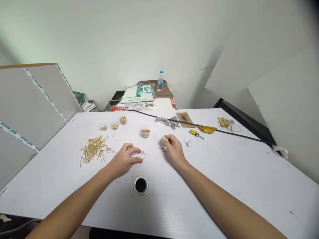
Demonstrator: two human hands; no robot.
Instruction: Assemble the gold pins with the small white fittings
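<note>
My left hand rests on the white table, fingers curled down, fingertips touching a few gold pins. My right hand lies a little to the right, fingers curled in a pinch beside several tiny gold pins; what it pinches is too small to name. A large loose pile of gold pins lies left of my left hand. A small clear cup of gold pieces stands just beyond both hands.
Three more small cups sit at the back left. A round black hole is near the front edge. A yellow screwdriver, yellow scoop, black cable and brown board lie back right. A water bottle stands beyond.
</note>
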